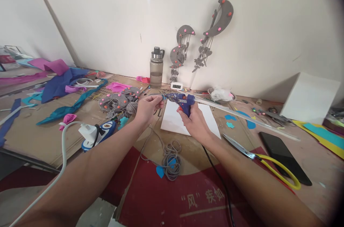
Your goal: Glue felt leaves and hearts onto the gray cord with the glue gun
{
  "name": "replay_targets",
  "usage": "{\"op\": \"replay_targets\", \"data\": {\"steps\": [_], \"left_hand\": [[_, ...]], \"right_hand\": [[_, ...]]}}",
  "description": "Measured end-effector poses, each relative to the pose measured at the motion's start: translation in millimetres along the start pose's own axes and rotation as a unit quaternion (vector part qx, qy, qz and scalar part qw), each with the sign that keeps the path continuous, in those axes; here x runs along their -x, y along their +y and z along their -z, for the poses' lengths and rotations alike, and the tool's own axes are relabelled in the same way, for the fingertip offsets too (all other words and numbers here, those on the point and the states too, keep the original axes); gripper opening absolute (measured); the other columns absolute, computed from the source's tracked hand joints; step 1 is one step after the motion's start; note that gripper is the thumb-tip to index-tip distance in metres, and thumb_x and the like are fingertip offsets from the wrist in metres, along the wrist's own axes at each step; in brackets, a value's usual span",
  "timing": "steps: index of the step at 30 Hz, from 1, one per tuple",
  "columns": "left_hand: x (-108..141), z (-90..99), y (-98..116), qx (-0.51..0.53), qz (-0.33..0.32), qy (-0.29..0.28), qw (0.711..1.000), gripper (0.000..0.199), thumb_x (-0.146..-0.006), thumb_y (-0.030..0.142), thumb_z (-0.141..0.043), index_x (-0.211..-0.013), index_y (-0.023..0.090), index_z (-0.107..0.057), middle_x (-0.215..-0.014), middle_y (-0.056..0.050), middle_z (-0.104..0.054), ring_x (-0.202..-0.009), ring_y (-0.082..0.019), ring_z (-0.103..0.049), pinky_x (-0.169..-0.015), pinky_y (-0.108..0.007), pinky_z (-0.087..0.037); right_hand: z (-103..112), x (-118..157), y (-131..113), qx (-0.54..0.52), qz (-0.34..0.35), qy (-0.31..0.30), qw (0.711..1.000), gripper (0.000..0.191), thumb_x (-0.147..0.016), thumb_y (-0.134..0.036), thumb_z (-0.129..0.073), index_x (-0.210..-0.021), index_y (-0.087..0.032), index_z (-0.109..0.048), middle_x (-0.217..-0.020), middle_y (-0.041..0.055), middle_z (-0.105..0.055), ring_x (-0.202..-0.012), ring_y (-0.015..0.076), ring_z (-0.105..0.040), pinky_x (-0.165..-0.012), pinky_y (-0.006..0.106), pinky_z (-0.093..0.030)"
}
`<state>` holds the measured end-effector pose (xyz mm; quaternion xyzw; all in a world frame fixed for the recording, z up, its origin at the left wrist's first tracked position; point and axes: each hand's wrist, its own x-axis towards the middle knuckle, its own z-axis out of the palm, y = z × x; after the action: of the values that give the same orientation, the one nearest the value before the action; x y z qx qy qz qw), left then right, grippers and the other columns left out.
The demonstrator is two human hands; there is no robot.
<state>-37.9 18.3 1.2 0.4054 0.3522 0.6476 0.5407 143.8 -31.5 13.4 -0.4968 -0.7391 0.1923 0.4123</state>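
My right hand (195, 121) is wrapped round the grip of a blue glue gun (185, 102), a finger at its red trigger. The nozzle points left, close to the fingertips of my left hand (148, 109). My left hand is closed in a pinch on grey cord, with a small blue bit showing at the fingertips. The cord runs down below that hand to a loose coil of grey cord (172, 165) on the cardboard. Blue paper scraps (160, 172) lie by the coil. Beneath the glue gun is a white sheet (174, 119).
Scissors (242, 148) with yellow handles and a black phone (285, 157) lie at right. A blue power strip (107, 130) with a white plug stands left. Grey crescent ornaments (118, 101) lie behind it; others hang on the wall. A water bottle (156, 69) stands at the back.
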Motion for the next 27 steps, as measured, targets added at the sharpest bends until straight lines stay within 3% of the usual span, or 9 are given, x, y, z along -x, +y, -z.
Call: {"op": "replay_targets", "data": {"steps": [12, 19, 27], "left_hand": [[0.4, -0.4, -0.4, -0.021, -0.012, 0.000, 1.000, 0.025, -0.060, 0.031, -0.079, -0.068, 0.011, -0.066, -0.062, -0.001, -0.061, -0.056, -0.009, -0.056, -0.059, -0.024, -0.046], [-1.9, 1.5, -2.6, -0.027, -0.012, -0.019, 0.999, 0.026, -0.060, 0.032, -0.079, -0.067, 0.011, -0.066, -0.062, -0.001, -0.061, -0.055, -0.009, -0.055, -0.059, -0.024, -0.046], [-0.9, 0.4, -0.5, -0.027, -0.022, -0.004, 0.999, 0.026, -0.060, 0.032, -0.078, -0.068, 0.011, -0.065, -0.061, -0.001, -0.061, -0.055, -0.009, -0.055, -0.060, -0.025, -0.047]], "right_hand": [[-4.7, -0.3, 1.2, 0.129, 0.015, 0.028, 0.991, 0.035, -0.089, -0.035, -0.043, -0.114, -0.010, -0.050, -0.104, 0.0202, -0.064, -0.093, 0.0290, -0.062, -0.080, 0.040, -0.048], [-5.9, 0.0, 1.7, 0.140, 0.030, 0.027, 0.989, 0.038, -0.089, -0.034, -0.043, -0.115, -0.008, -0.053, -0.106, 0.0215, -0.064, -0.097, 0.0309, -0.063, -0.084, 0.042, -0.048], [-6.9, 1.1, 4.3, 0.143, 0.039, 0.034, 0.988, 0.037, -0.089, -0.035, -0.043, -0.114, -0.009, -0.052, -0.105, 0.0212, -0.065, -0.097, 0.0313, -0.063, -0.082, 0.042, -0.049]]}}
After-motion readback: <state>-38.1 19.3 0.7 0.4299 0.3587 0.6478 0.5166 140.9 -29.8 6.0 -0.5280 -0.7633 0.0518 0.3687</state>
